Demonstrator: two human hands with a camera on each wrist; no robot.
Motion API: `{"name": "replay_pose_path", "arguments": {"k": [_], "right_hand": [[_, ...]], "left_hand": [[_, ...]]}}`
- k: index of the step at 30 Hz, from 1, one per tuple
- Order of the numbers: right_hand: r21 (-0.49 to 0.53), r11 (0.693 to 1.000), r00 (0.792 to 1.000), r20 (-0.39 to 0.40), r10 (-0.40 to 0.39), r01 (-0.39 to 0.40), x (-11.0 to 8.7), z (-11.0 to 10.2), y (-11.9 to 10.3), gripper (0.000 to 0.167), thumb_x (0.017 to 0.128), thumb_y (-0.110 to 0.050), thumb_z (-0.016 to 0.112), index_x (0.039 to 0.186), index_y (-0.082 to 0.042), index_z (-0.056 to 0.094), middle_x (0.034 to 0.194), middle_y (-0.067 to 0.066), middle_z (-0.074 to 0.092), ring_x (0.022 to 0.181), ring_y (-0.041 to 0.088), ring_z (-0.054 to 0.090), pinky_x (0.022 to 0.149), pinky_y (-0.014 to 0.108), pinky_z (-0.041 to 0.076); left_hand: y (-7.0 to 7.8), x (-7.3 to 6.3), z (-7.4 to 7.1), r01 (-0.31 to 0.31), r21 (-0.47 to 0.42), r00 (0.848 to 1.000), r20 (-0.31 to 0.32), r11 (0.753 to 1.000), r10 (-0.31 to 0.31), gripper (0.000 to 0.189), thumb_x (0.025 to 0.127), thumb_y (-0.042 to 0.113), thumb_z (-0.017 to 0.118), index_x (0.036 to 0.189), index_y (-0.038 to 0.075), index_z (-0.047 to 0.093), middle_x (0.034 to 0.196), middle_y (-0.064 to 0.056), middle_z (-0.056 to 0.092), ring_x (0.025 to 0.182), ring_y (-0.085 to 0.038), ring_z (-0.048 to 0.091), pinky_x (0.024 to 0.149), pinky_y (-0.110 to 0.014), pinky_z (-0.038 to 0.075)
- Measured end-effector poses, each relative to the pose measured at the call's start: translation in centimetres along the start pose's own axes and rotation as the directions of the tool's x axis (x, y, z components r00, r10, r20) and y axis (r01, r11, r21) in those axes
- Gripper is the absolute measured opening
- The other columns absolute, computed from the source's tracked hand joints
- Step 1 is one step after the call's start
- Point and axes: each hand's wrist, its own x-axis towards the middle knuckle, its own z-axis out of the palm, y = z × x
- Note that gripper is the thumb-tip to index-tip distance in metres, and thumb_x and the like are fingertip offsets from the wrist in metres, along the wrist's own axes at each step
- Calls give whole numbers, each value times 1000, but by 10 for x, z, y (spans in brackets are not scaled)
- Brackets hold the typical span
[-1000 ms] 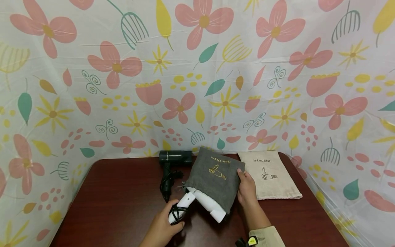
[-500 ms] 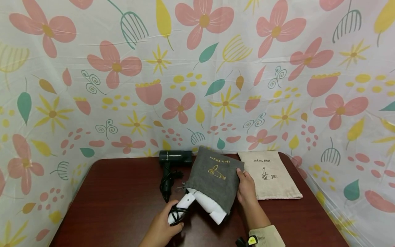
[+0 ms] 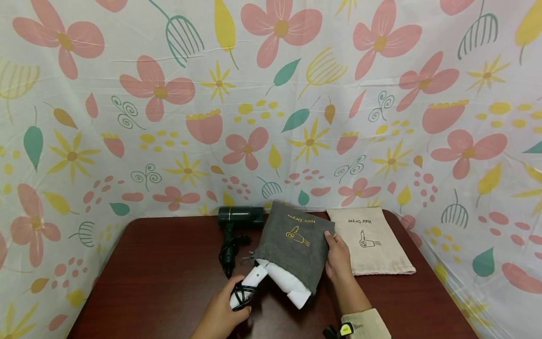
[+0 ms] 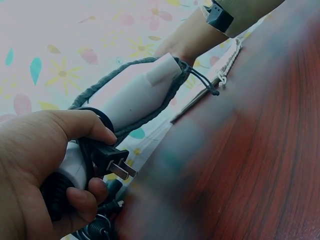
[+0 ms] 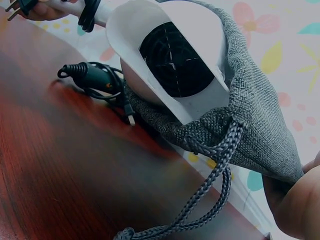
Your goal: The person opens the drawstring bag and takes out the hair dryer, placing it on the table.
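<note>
My left hand (image 3: 224, 306) grips the handle of a white hair dryer (image 3: 288, 283), with its black cord (image 3: 243, 294) wound round the handle. In the left wrist view a two-pin plug (image 4: 116, 162) sticks out by the fingers. The dryer's body lies partly inside a dark grey drawstring bag (image 3: 296, 240) marked "Hair Dryer", its far part hidden by the cloth. My right hand (image 3: 338, 259) holds the bag's right edge, thumb on top. Seen from the right wrist, the dryer's dark grille (image 5: 172, 60) faces out of the bag's mouth, and a braided drawstring (image 5: 200, 200) dangles below.
A dark green hair dryer (image 3: 240, 216) with its cord bundled lies left of the bag. On the right, a beige "Hair Dryer" bag (image 3: 368, 240) lies flat on the dark red-brown table (image 3: 161, 282). A flower-patterned curtain (image 3: 254, 117) stands behind the table's far edge.
Hardly anything moves. The white dryer's exposed end dips slightly lower, and the grey bag shifts a touch left. Both hands keep their hold.
</note>
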Motion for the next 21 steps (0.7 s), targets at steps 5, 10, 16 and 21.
{"name": "replay_pose_path", "arguments": {"k": [5,10,16,21], "right_hand": [[10,1000,1000,-6,0,0,1,0,0,24,106,-25,52,117,-5,59,103,-9,57,97,4,55,85,18,47],[7,1000,1000,-12,0,0,2,0,0,21,106,-25,53,111,-6,59,102,-9,57,97,4,55,84,18,47],[5,1000,1000,-26,-5,5,4,-1,-1,18,105,-25,54,102,-8,59,97,-8,55,92,5,54,81,19,46],[-2,1000,1000,-30,-6,5,5,-1,-2,19,105,-25,54,100,-8,58,98,-9,54,93,5,52,82,19,45]], "left_hand": [[-1,0,0,-3,1,1000,-8,1000,3,69,83,21,79,144,16,47,94,-4,67,75,-16,58,65,-33,46],[-1,0,0,0,5,1000,-14,1000,0,68,82,20,79,143,18,47,93,-4,66,75,-16,58,64,-34,46],[0,-1,-1,-7,11,1000,-5,1000,7,68,81,20,80,142,18,49,95,-5,67,76,-17,58,64,-34,46],[-1,-2,-2,-16,12,1000,19,1000,15,68,82,21,79,142,19,49,96,-4,68,77,-17,59,65,-35,46]]}}
